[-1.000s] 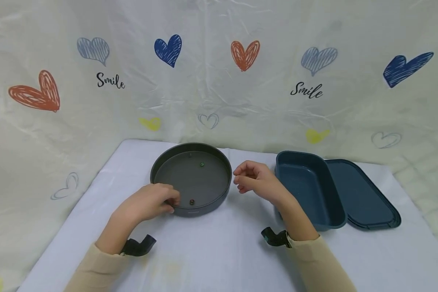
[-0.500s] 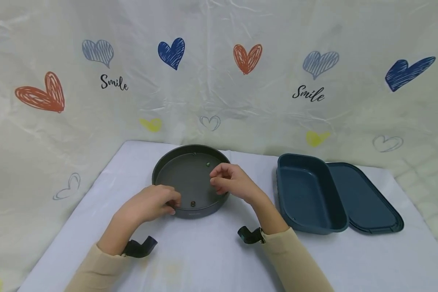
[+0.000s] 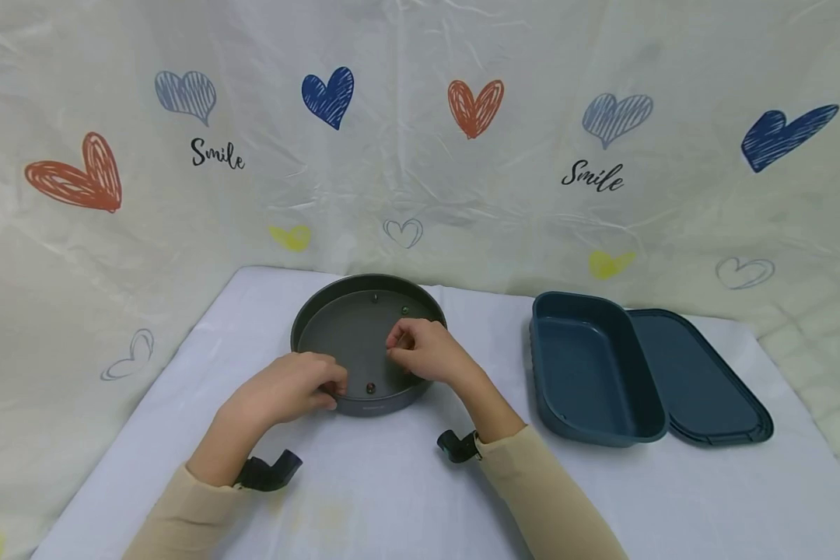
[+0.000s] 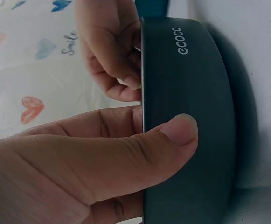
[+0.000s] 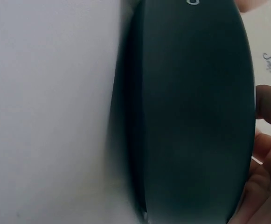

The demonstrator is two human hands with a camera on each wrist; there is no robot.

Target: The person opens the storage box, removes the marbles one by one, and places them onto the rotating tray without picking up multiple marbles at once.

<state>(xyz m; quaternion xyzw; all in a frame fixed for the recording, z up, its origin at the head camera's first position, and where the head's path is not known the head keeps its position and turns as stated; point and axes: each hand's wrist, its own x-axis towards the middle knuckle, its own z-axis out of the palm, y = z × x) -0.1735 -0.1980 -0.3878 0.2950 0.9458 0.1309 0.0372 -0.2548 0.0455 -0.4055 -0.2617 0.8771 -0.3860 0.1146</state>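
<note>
A round dark grey pan sits on the white cloth. My left hand grips its near-left rim; in the left wrist view the thumb presses the outer wall while the fingers reach inside. Over the pan's right side hovers my right hand, its fingers loosely curled and nothing visible between them. Inside the pan lie a reddish-brown marble near the front, a greenish marble toward the back right and another small marble at the back. In the right wrist view the pan's wall hides the inside.
To the right stands a deep blue rectangular container, with a tiny speck near its front-left corner. Its matching blue lid lies flat beside it. A pale sheet printed with hearts hangs behind the table.
My right hand has moved left from between the container and the pan to over the pan. The marbles at the back have shifted slightly right. My left hand has stayed on the rim.
</note>
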